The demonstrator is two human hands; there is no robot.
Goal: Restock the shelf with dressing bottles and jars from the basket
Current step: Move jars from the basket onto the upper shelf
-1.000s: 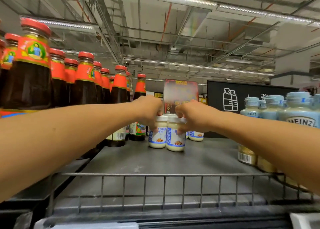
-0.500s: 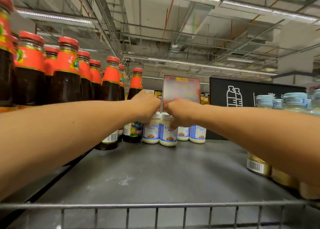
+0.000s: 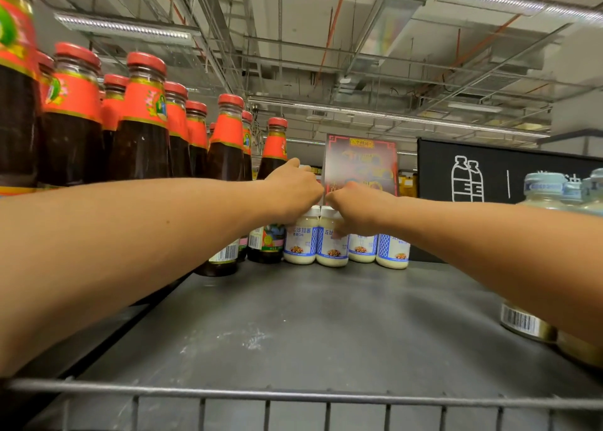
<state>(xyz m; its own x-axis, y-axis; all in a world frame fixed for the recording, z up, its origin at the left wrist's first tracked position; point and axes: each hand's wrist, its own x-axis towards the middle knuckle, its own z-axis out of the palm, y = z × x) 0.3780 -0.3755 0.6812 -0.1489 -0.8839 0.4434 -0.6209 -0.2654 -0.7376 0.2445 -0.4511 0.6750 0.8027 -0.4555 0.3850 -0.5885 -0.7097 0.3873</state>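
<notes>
The big grey metal shelf (image 3: 293, 326) has a thin wire rail (image 3: 326, 396) along its front. On its left side stand tall dark sauce bottles with red caps and orange necks (image 3: 140, 130). On its right side are pale jars with light blue lids (image 3: 543, 190). At the back are a black sign with white bottle drawings (image 3: 489, 176) and a red and dark picture card (image 3: 360, 163). Both arms reach far in. The left hand (image 3: 292, 190) is curled over the top of one small white dressing jar with a blue and white label (image 3: 299, 246). The right hand (image 3: 354, 210) holds the small white jar next to it (image 3: 330, 249), with a fingertip (image 3: 339, 233) down on its label. A second ago these two jars were out nearer the middle of the shelf, away from the rest. Now they are at the back, touching each other. They stand just beside two more small white jars (image 3: 393, 251), so the four make a row. That means these two look to be in their place. The hands are not off them yet. I think the next thing is to let go and fetch more from the basket, which is not in view.
</notes>
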